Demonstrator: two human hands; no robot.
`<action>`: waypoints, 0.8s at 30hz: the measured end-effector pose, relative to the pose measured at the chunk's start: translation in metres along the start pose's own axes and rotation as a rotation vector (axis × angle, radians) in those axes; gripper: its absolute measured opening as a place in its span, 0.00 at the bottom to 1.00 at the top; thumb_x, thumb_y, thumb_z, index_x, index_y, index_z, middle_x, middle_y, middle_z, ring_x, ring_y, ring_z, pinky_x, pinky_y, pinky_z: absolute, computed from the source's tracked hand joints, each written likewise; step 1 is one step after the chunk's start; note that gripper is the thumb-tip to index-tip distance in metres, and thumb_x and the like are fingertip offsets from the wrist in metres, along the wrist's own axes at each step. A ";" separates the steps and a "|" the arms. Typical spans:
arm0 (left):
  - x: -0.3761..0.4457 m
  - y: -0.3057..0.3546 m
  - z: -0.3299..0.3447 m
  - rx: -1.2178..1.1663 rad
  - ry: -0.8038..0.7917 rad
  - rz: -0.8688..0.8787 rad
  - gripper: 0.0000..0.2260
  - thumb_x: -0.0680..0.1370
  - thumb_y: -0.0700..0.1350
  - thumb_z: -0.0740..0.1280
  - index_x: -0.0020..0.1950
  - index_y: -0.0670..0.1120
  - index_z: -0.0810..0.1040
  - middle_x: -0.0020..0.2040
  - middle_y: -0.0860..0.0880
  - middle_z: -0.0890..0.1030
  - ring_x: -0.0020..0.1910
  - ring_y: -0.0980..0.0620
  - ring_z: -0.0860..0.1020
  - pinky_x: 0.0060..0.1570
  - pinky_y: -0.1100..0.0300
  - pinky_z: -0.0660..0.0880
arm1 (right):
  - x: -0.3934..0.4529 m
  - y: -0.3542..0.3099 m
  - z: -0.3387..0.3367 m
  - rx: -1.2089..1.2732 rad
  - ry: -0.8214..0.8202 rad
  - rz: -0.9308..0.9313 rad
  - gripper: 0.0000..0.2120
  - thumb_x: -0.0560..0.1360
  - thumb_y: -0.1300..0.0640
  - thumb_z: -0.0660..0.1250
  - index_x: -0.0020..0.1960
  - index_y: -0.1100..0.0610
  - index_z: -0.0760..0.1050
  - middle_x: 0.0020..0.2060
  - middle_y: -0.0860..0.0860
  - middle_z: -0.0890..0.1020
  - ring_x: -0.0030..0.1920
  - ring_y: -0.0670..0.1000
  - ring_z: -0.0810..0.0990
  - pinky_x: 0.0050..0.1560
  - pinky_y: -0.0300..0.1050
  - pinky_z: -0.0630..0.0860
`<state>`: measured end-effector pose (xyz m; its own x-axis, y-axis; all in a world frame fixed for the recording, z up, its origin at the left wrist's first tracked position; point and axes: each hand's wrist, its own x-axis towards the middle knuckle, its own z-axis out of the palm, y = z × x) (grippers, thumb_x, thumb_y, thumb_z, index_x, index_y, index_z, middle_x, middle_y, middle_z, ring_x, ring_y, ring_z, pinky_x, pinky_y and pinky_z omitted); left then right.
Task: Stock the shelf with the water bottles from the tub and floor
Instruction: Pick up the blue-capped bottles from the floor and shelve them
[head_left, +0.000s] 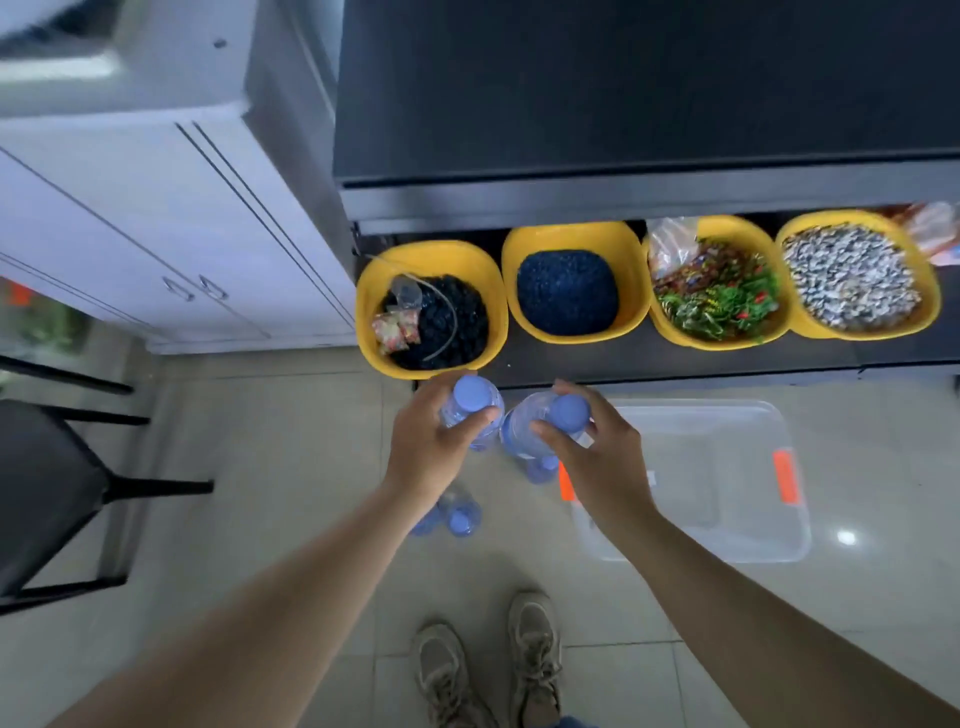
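Note:
I look straight down at both hands. My left hand (428, 441) grips a clear water bottle with a blue cap (474, 396) by its neck. My right hand (597, 457) grips a second blue-capped bottle (535, 421) the same way. The two bottles hang side by side, nearly touching, just in front of the dark shelf unit (623, 93). More blue-capped bottles stand on the floor below: a small group (457, 514) under my left wrist and one (540, 467) beneath the held bottles. The clear plastic tub (727, 493) with orange latches lies on the floor at the right and looks empty.
The lower shelf (675, 358) carries several yellow bins (431, 306) with dark beads, greenery and grey chips. A white cabinet (156, 234) stands at the left, a black stool (52, 493) nearer left. My shoes (488, 670) rest on the tiled floor.

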<state>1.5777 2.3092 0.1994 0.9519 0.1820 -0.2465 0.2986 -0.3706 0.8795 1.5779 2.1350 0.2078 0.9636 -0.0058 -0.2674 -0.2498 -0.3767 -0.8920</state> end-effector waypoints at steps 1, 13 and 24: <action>-0.005 0.020 -0.009 -0.007 0.001 0.022 0.12 0.67 0.53 0.70 0.50 0.57 0.77 0.49 0.58 0.80 0.49 0.65 0.76 0.48 0.74 0.69 | -0.002 -0.021 -0.010 -0.006 0.013 -0.013 0.16 0.71 0.55 0.72 0.57 0.45 0.76 0.52 0.41 0.80 0.53 0.44 0.77 0.56 0.42 0.72; -0.049 0.293 -0.125 0.144 -0.069 0.306 0.13 0.64 0.57 0.71 0.44 0.52 0.81 0.43 0.51 0.84 0.44 0.49 0.81 0.48 0.49 0.77 | -0.055 -0.305 -0.141 -0.169 0.061 -0.325 0.08 0.70 0.53 0.73 0.45 0.47 0.74 0.41 0.45 0.80 0.45 0.49 0.78 0.48 0.44 0.75; -0.095 0.526 -0.234 0.144 0.028 0.467 0.13 0.70 0.49 0.75 0.51 0.45 0.83 0.44 0.50 0.82 0.43 0.54 0.78 0.44 0.64 0.70 | -0.108 -0.535 -0.232 -0.331 0.175 -0.549 0.15 0.68 0.48 0.74 0.43 0.59 0.78 0.39 0.55 0.81 0.40 0.48 0.76 0.44 0.49 0.75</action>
<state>1.6279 2.3104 0.7806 0.9847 -0.0104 0.1739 -0.1518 -0.5402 0.8277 1.6299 2.1223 0.7986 0.9508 0.1280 0.2822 0.2975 -0.6321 -0.7155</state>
